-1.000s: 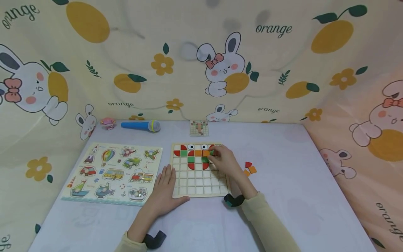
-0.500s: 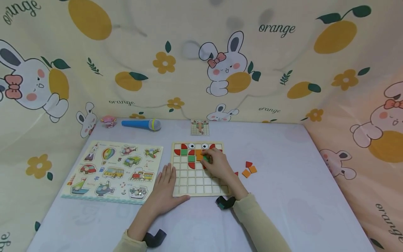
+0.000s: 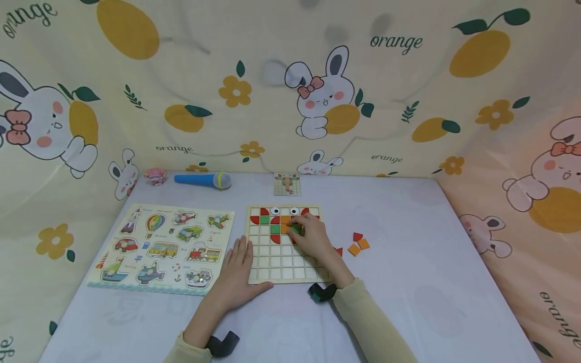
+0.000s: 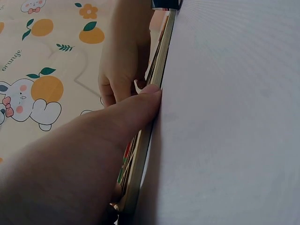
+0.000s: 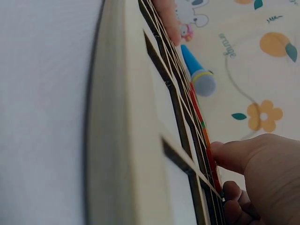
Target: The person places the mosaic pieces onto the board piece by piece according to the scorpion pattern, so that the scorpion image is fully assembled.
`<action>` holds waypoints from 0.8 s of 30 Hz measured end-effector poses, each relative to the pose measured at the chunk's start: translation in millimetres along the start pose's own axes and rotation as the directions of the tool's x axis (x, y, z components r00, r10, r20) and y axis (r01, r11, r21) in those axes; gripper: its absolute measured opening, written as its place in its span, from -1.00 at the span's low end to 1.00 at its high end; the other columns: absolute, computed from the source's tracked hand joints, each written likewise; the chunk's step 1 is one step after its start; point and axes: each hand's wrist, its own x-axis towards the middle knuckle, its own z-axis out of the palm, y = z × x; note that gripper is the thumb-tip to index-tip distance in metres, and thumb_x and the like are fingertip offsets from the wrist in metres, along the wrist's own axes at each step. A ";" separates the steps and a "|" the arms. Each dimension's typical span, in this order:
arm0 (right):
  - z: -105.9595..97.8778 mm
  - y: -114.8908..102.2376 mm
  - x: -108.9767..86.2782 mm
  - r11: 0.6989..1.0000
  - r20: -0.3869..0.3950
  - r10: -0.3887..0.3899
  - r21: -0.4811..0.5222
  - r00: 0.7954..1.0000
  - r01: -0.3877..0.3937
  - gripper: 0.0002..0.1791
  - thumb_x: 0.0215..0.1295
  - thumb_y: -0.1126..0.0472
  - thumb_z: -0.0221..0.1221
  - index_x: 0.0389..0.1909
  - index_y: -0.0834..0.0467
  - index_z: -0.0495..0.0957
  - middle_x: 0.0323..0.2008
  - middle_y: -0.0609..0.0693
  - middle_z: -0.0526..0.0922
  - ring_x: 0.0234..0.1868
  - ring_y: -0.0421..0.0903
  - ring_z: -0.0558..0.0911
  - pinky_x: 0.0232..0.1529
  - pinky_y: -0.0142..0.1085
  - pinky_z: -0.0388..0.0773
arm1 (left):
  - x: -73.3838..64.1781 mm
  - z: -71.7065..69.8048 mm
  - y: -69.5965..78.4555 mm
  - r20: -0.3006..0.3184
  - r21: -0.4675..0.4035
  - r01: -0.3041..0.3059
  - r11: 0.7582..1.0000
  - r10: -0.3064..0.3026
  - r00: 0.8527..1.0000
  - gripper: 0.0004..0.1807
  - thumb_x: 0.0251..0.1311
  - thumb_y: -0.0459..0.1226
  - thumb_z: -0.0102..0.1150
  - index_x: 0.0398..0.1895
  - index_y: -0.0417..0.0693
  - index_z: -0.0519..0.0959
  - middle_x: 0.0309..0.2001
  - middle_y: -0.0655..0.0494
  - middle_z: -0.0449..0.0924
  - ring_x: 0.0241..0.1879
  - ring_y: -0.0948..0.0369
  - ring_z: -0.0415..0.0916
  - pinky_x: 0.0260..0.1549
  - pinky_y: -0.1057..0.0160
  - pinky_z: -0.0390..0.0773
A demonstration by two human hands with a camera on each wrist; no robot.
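A wooden grid board (image 3: 281, 262) lies on the table, its far rows filled with red, green and orange tiles and two eye tiles (image 3: 275, 211). My left hand (image 3: 233, 277) rests against the board's left side with fingers straight. Its thumb (image 4: 145, 101) touches the near edge in the left wrist view. With curled fingertips, my right hand (image 3: 315, 237) pinches an orange square tile (image 3: 284, 229) at a grid cell, just below another orange tile. Thumb and fingers of the right hand (image 5: 272, 164) are low at the tiles in the right wrist view; they partly hide the tiles beneath.
Loose orange tiles (image 3: 354, 249) and a red tile (image 3: 357, 236) lie right of the board. A vehicle picture puzzle (image 3: 170, 249) is at left. Behind are a pattern card (image 3: 287, 184), a blue toy microphone (image 3: 199, 180) and a pink figurine (image 3: 156, 176).
My right hand has moved left across the board with the orange tile, then slightly down to the cell beside the green tile. The left hand has stayed in place.
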 end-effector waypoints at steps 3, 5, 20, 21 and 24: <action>1.5 0.7 0.6 1.000 -0.003 0.002 -0.007 1.000 -0.002 -0.81 0.39 0.14 0.40 -0.04 0.07 0.78 -0.26 -0.02 0.60 -0.29 -0.09 0.47 -0.13 -0.13 0.36 | 0.0 -0.2 -0.3 -0.001 -0.001 0.000 1.000 0.000 1.000 0.36 0.17 0.38 0.34 0.68 -0.37 -0.05 0.71 -0.30 -0.26 0.71 -0.15 -0.41 0.64 -0.22 -0.20; 1.9 1.0 0.8 1.000 -0.003 0.005 -0.009 1.000 -0.005 -0.81 0.40 0.13 0.40 -0.04 0.07 0.78 -0.25 -0.01 0.60 -0.29 -0.09 0.47 -0.15 -0.14 0.37 | 0.0 -0.2 -0.3 -0.001 0.001 0.000 1.000 0.000 1.000 0.36 0.17 0.38 0.34 0.68 -0.37 -0.04 0.71 -0.31 -0.26 0.71 -0.15 -0.40 0.64 -0.22 -0.20; -53.0 20.9 -9.6 0.993 0.003 0.027 0.117 1.000 -0.027 -0.50 0.49 0.14 0.33 0.36 0.22 0.54 -0.15 0.07 0.61 -0.23 -0.03 0.55 -0.25 -0.25 0.52 | -0.5 -0.6 2.0 0.005 -0.016 0.001 1.000 -0.001 1.000 0.35 0.17 0.35 0.36 0.69 -0.37 -0.05 0.72 -0.28 -0.27 0.72 -0.14 -0.42 0.64 -0.21 -0.22; -60.7 25.1 -13.3 0.993 -0.010 0.045 0.110 0.999 -0.043 -0.50 0.49 0.14 0.33 0.35 0.22 0.55 -0.13 0.08 0.61 -0.21 -0.02 0.56 -0.23 -0.23 0.52 | -0.7 -0.9 2.1 0.004 -0.016 0.002 1.000 -0.002 1.000 0.35 0.17 0.35 0.37 0.69 -0.37 -0.05 0.72 -0.28 -0.27 0.72 -0.14 -0.42 0.64 -0.21 -0.22; -82.2 40.8 -26.5 0.993 -0.049 0.085 0.084 0.995 -0.081 -0.52 0.47 0.15 0.34 0.32 0.25 0.56 -0.08 0.13 0.62 -0.14 0.03 0.58 -0.18 -0.19 0.53 | -1.5 -1.3 1.7 0.004 -0.018 0.005 1.000 -0.004 1.000 0.35 0.17 0.34 0.37 0.68 -0.38 -0.04 0.72 -0.28 -0.28 0.72 -0.14 -0.41 0.64 -0.22 -0.21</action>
